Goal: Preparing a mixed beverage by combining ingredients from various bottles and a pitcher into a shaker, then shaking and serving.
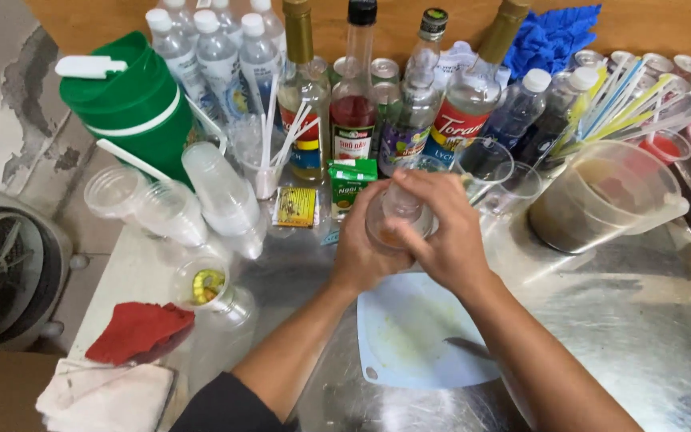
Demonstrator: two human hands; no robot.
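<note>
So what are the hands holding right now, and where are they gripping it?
Both hold a small clear plastic cup above the cutting board: left hand wraps its side, right hand covers the top and right side.

**What the hands and the frame edges keep from view**

The small clear plastic cup (397, 216) is mostly covered by the left hand (359, 244) and right hand (441, 232); its contents are unclear. A knife blade (467, 346) on the pale blue cutting board (409, 336) disappears under the right forearm. The tall syrup bottles (353, 88) at the far side lose their tops at the upper edge. At left, the grey fan (1, 272) is cut off.
</note>
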